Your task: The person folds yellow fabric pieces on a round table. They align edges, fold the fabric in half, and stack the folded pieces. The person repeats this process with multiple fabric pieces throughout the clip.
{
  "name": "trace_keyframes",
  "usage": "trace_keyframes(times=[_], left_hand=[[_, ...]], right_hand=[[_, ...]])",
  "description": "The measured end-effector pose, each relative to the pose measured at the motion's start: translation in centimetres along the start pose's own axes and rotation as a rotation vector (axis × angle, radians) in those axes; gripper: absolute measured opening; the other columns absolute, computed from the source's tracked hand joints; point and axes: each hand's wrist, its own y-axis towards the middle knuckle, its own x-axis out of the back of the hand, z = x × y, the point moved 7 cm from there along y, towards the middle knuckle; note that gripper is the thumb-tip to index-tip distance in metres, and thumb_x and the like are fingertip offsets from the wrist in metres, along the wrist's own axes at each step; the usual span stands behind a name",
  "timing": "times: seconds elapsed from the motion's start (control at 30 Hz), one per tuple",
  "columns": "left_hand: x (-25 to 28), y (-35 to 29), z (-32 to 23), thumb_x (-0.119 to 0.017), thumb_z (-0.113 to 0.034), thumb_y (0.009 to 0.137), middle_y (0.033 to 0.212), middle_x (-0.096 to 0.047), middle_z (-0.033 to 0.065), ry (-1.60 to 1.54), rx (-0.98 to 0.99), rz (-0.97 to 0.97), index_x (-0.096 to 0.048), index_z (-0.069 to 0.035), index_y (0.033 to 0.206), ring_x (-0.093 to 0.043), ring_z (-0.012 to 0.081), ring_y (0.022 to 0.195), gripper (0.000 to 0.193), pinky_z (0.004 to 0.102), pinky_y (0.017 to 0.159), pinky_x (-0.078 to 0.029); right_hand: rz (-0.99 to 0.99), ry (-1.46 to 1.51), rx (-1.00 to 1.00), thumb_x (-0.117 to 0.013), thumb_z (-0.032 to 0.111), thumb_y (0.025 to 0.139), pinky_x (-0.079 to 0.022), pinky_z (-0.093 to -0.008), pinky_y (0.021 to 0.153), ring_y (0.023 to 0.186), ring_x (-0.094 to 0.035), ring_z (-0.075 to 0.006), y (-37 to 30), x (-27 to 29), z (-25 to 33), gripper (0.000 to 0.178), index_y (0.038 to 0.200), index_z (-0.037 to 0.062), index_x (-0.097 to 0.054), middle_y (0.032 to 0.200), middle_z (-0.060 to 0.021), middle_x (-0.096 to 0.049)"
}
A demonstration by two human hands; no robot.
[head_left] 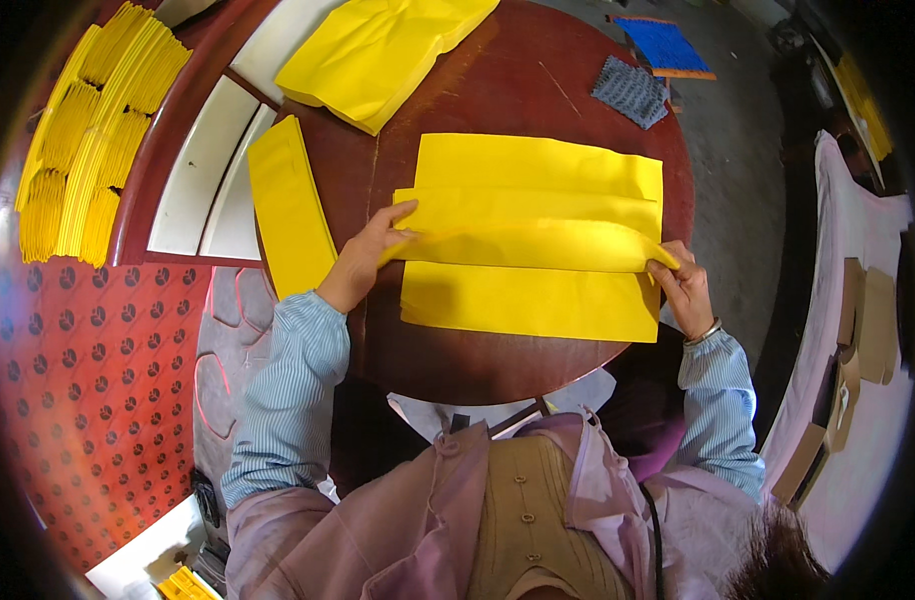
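Observation:
A yellow paper sheet [533, 245], folded into a long narrow strip, stretches between my hands just above a wider stack of flat yellow paper [538, 303] on the round table. My left hand [366, 258] grips the strip's left end, thumb at the top edge. At the other end, my right hand [686, 288] pinches the strip's right corner between thumb and fingers. The strip bows slightly in the middle and throws a shadow on the paper below. Left of my left hand lies a folded yellow paper bundle [290, 205].
A crumpled yellow sheet pile [383, 55] lies at the dark red table's [478, 365] far side. A grey patterned cloth [631, 92] is near its far right edge. Stacked yellow folded bundles [98, 130] stand far left. Cardboard boxes [863, 325] sit at the right.

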Motion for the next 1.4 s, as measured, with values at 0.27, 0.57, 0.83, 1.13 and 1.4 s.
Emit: trace_keyframes(times=[0.27, 0.57, 0.83, 1.13, 1.4], left_hand=[[-0.9, -0.6, -0.9, -0.075, -0.001, 0.093, 0.15, -0.056, 0.0146, -0.172, -0.07, -0.045, -0.029, -0.001, 0.161, -0.058, 0.0239, 0.139, 0.082, 0.0337, 0.115, -0.047], [-1.4, -1.2, -0.2, -0.082, -0.002, 0.089, 0.137, -0.067, 0.021, -0.015, -0.063, -0.275, -0.025, 0.001, 0.16, -0.068, 0.026, 0.125, 0.092, 0.033, 0.107, -0.053], [-1.5, -1.9, -1.5, -0.085, -0.004, 0.085, 0.101, -0.08, 0.0143, 0.239, -0.187, -0.443, -0.022, 0.005, 0.161, -0.078, 0.0234, 0.095, 0.099, 0.0297, 0.089, -0.059], [-1.2, -2.2, -2.8, -0.085, -0.005, 0.087, 0.103, -0.078, 0.0196, 0.259, 0.116, -0.436, -0.022, 0.003, 0.161, -0.077, 0.0253, 0.096, 0.097, 0.032, 0.09, -0.06], [-1.8, -2.2, -3.5, -0.088, -0.01, 0.085, 0.099, -0.074, 0.0188, 0.364, 0.094, -0.526, -0.028, -0.002, 0.161, -0.075, 0.0283, 0.089, 0.098, 0.0347, 0.086, -0.061]], right_hand=[[-0.035, 0.096, -0.125, -0.067, 0.026, 0.106, -0.052, -0.0327, 0.076, 0.083, -0.065, -0.0194, 0.6, -0.1, -0.1, 0.032, 0.116, -0.0036, -0.075, 0.096, -0.0085, -0.068], [-0.251, 0.288, -0.141, -0.067, 0.022, 0.107, -0.054, -0.0317, 0.082, 0.089, -0.067, -0.017, 0.1, -1.5, -1.5, 0.025, 0.118, 0.0004, -0.074, 0.1, -0.007, -0.074], [-0.351, 0.163, -0.237, -0.069, 0.019, 0.107, -0.05, -0.026, 0.079, 0.086, -0.061, -0.0112, -0.2, -1.7, -1.0, 0.019, 0.104, 0.0006, -0.07, 0.093, -0.0027, -0.07], [-0.531, -0.029, -0.179, -0.076, 0.015, 0.1, -0.056, -0.0313, 0.074, 0.077, -0.067, -0.0173, -0.9, -1.7, 0.1, 0.013, 0.1, 0.0027, -0.071, 0.088, -0.0082, -0.072], [-0.542, -0.192, -0.084, -0.078, 0.009, 0.094, -0.054, -0.0366, 0.069, 0.076, -0.066, -0.0234, -0.1, -1.6, 1.4, 0.012, 0.094, 0.0004, -0.07, 0.086, -0.0116, -0.068]])
